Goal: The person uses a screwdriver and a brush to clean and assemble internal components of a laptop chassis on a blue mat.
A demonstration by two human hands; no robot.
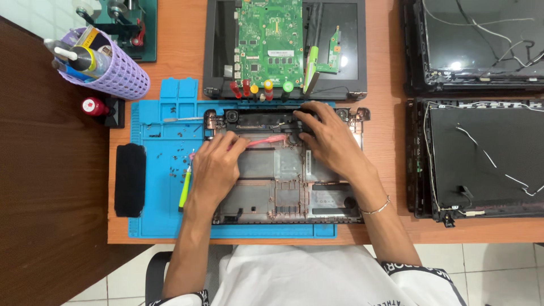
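Hands (left [214, 167], right [328, 139]) work inside open laptop base [283, 187]; pink tool [263, 140] held.

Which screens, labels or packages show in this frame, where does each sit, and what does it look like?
Upper display panel: top right corner of the desk, dark rectangle, loose white wires across it.
Lower display panel: right side, below the first, dark grey rectangle, thin white cables.
Sticker label: on the green circuit board at top centre, small white strip.
Label: inside the laptop base, near the right hand, pale rectangle.
Packages: none seen.
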